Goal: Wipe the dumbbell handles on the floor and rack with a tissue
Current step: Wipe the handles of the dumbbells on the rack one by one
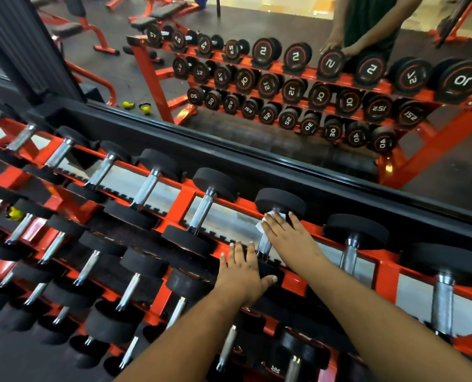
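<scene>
On the rack (185, 201), right hand (287, 238) presses tissue (270, 220) flat-fingered onto handle (263, 245); left hand (243, 274), fingers straight, steadies dumbbell head (268, 272).

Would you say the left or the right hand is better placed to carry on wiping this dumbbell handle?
The right hand: it already lies over the tissue on the dumbbell handle. The left hand only rests on the near weight head, bracing it.

Two hands, left hand (241, 274) and right hand (287, 238), one white tissue (268, 220), one orange dumbbell rack (184, 201) whose top row shows nine chrome-handled dumbbells, and one wall mirror (257, 78).
</scene>
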`<control>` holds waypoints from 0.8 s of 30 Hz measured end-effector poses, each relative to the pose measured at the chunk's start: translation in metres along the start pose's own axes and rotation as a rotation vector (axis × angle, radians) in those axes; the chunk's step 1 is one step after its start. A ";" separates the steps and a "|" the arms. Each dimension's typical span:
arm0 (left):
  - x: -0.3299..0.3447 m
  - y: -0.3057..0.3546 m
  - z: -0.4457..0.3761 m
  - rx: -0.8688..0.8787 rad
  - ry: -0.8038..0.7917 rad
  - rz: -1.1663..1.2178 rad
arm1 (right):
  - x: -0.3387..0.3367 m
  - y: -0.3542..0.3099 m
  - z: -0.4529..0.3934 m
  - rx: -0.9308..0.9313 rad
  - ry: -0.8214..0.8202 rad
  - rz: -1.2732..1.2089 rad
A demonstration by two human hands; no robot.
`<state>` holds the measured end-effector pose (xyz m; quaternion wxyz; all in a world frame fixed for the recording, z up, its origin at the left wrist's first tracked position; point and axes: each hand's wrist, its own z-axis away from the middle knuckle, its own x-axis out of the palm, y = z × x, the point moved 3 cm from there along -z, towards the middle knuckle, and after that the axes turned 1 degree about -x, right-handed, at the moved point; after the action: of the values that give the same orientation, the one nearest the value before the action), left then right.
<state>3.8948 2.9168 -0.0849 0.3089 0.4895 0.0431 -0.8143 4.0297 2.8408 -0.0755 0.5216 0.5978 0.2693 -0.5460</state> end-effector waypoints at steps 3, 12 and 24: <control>-0.001 0.000 0.001 0.000 0.007 0.001 | -0.003 -0.007 -0.014 -0.014 -0.034 0.128; 0.000 -0.002 -0.002 0.002 -0.021 -0.013 | -0.009 0.006 -0.008 -0.149 -0.041 0.017; 0.000 -0.001 -0.001 0.004 -0.006 -0.027 | 0.000 -0.008 0.011 -0.169 -0.037 -0.220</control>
<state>3.8949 2.9178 -0.0852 0.2970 0.4872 0.0472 -0.8199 4.0183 2.8327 -0.0766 0.5120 0.5082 0.3685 -0.5863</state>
